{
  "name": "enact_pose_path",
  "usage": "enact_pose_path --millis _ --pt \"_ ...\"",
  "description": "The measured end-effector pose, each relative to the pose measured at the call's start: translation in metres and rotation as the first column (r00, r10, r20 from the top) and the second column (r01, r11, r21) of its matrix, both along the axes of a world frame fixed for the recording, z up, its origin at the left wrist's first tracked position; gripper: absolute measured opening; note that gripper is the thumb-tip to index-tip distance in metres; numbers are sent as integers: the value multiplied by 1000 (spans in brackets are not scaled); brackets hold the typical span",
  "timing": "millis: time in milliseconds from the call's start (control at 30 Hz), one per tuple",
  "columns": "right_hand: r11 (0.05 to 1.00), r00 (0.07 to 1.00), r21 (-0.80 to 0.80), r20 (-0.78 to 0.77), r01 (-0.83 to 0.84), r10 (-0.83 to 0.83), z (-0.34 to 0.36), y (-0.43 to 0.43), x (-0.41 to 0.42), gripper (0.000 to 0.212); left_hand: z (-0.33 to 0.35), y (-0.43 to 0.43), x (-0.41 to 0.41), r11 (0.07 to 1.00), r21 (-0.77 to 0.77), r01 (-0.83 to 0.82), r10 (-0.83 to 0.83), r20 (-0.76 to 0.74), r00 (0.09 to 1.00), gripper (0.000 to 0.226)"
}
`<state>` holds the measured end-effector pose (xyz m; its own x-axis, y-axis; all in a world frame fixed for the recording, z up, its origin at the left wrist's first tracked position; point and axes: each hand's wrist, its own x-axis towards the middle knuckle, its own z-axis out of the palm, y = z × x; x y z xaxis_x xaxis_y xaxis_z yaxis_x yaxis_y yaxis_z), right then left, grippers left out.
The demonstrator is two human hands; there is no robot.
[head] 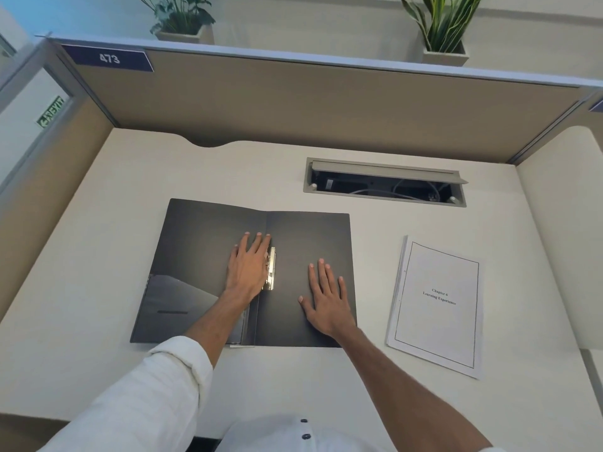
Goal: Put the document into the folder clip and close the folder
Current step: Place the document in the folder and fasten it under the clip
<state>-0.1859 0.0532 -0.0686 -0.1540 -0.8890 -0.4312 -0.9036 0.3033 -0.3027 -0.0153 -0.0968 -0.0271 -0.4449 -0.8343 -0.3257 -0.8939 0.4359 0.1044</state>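
**Folder flat, papers waiting**

My right hand (326, 296) and left hand (249, 265) lay spread flat, palms down, on the open black folder (202, 243), the left against its metal clip (270, 267). The document (437, 308), reading "Chapter 6 Learning Experience", lay apart on bare desk (98, 353) to my right. Beyond, a partition label (109, 58) read 473.

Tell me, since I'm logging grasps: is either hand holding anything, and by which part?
Nothing is held. The left hand lies flat beside the metal clip; the right hand lies flat on the open folder.
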Motion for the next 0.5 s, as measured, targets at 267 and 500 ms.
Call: enact_pose_path --millis 267,500 --pt "1000 998 -18 67 13 -12 7 0 -2 80 -1 7 -6 999 -52 13 -16 -43 999 63" --pt "962 982 -199 16 185 -186 25 33 -48 73 2 45 -64 995 -67 80 -88 -122 989 60"
